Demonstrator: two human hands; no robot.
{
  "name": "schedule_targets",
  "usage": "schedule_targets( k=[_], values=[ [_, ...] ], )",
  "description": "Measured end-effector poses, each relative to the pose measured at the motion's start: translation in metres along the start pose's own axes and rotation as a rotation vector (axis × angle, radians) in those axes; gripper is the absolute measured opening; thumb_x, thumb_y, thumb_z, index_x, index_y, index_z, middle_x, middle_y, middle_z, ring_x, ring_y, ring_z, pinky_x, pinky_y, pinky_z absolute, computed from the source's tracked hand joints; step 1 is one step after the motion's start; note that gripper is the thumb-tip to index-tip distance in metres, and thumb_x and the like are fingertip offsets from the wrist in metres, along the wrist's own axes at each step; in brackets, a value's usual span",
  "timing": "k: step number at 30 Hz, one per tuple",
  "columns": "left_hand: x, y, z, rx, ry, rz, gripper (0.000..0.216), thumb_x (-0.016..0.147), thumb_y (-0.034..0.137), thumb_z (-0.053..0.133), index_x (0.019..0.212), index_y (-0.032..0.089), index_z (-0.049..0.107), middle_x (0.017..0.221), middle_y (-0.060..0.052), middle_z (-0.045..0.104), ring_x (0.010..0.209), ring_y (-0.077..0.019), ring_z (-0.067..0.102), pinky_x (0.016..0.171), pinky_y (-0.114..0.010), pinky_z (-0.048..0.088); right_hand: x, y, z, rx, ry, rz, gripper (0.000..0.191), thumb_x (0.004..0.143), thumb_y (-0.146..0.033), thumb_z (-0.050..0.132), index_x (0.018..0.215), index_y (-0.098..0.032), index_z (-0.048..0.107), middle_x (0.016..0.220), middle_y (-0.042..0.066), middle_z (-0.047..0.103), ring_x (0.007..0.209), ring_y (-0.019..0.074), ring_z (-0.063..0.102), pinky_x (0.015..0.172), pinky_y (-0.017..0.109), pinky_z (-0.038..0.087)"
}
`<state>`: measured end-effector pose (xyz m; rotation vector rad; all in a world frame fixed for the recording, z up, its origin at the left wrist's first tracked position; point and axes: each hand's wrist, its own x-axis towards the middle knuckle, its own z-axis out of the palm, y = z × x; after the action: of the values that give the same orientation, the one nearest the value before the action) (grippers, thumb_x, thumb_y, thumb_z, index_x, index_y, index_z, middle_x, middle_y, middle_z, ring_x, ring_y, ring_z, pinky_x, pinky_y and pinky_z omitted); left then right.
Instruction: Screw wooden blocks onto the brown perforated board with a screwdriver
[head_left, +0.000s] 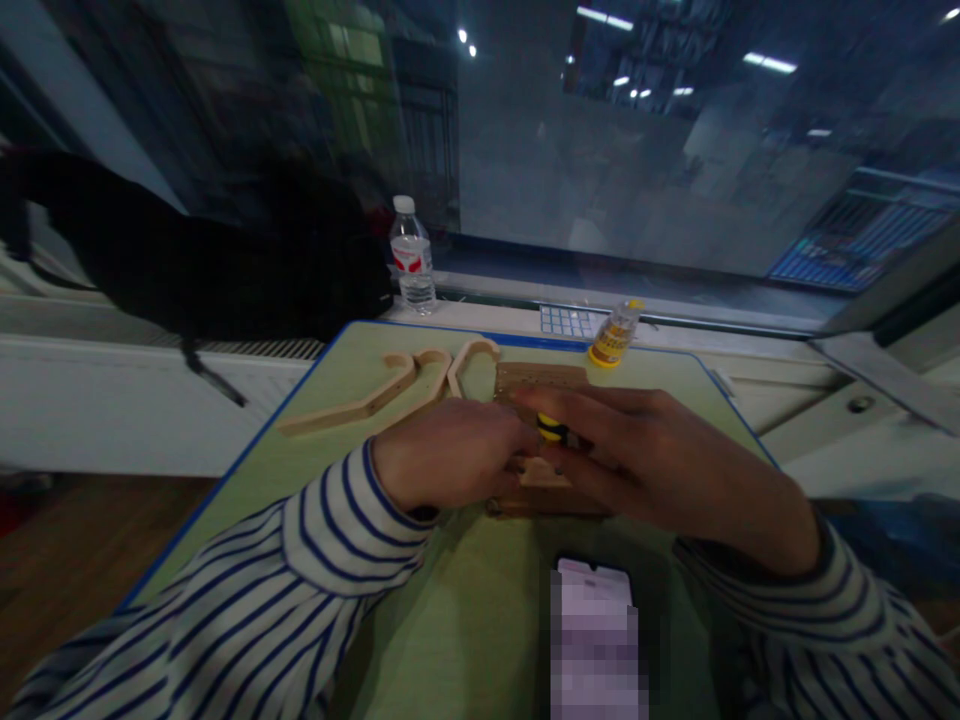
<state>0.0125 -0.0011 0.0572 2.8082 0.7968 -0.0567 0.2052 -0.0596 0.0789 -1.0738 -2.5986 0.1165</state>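
Green table [442,620], one window behind. Right hand [660,450] grasps one yellow-black tool [553,428]; one slatted wood piece [544,375] under grip. Left hand [457,450] just beside it, grasp can't tell. Three bent strips [360,408] left, two bottles [414,268] beyond, one phone [598,640] nearer.

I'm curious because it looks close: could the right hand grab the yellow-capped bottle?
Probably yes: the yellow-capped bottle stands just beyond the right hand with nothing visible between, though that hand seems to hold a yellow-and-black tool.
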Motion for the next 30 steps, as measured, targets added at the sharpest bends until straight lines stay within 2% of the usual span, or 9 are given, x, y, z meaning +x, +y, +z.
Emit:
schedule_targets(
  k=[6,12,17,22,27,30],
  values=[
    [0.0008,-0.0006,0.0015,0.022,-0.008,-0.008,0.020,0.084,0.024,0.056,0.101,0.022,0.067,0.092,-0.005,0.071,0.081,-0.0201,0.066,0.064,-0.026,0.045,-0.0032,0.0008,0.0012,0.061,-0.024,-0.009,0.053,0.095,-0.020,0.046,0.146,-0.020,0.032,0.128,0.012,0.063,0.103,0.0215,0.066,0.085,0.037,0.054],
    [0.0010,-0.0002,0.0012,-0.004,-0.028,-0.014,0.024,0.083,0.022,0.058,0.105,0.025,0.065,0.099,-0.005,0.071,0.090,-0.0234,0.067,0.070,-0.029,0.048,-0.0032,0.0023,-0.0005,0.100,-0.026,-0.003,0.049,0.096,-0.020,0.047,0.143,-0.022,0.035,0.130,0.010,0.062,0.110,0.0208,0.063,0.090,0.038,0.052],
    [0.0009,0.0024,-0.0023,0.027,-0.054,-0.027,0.020,0.084,0.023,0.056,0.100,0.022,0.066,0.095,-0.005,0.070,0.083,-0.0220,0.066,0.064,-0.028,0.045,-0.0021,0.0024,-0.0021,0.059,-0.025,-0.011,0.041,0.097,-0.020,0.045,0.138,-0.022,0.042,0.122,0.007,0.066,0.109,0.0201,0.063,0.090,0.036,0.052],
    [0.0014,0.0020,-0.0006,0.047,-0.047,-0.016,0.020,0.084,0.023,0.055,0.101,0.023,0.066,0.095,-0.004,0.070,0.085,-0.0228,0.066,0.065,-0.028,0.045,-0.0011,0.0019,-0.0028,0.066,-0.026,-0.022,0.033,0.097,-0.025,0.047,0.130,-0.022,0.050,0.118,0.006,0.067,0.108,0.0194,0.063,0.090,0.034,0.050],
    [0.0012,0.0006,-0.0001,0.016,-0.034,-0.028,0.018,0.083,0.021,0.056,0.097,0.022,0.066,0.097,-0.004,0.071,0.087,-0.0216,0.066,0.064,-0.026,0.042,-0.0020,0.0014,-0.0044,0.079,-0.014,-0.012,0.039,0.097,-0.027,0.047,0.136,-0.021,0.046,0.119,0.006,0.067,0.109,0.0186,0.063,0.090,0.033,0.050],
    [0.0015,0.0000,-0.0010,-0.016,-0.029,-0.019,0.016,0.081,0.023,0.058,0.093,0.022,0.067,0.090,-0.003,0.070,0.080,-0.0188,0.065,0.059,-0.024,0.039,-0.0037,0.0024,-0.0054,0.081,0.019,-0.042,0.044,0.096,-0.023,0.047,0.139,-0.019,0.042,0.126,0.008,0.064,0.115,0.0189,0.060,0.095,0.033,0.049]
  ],
)
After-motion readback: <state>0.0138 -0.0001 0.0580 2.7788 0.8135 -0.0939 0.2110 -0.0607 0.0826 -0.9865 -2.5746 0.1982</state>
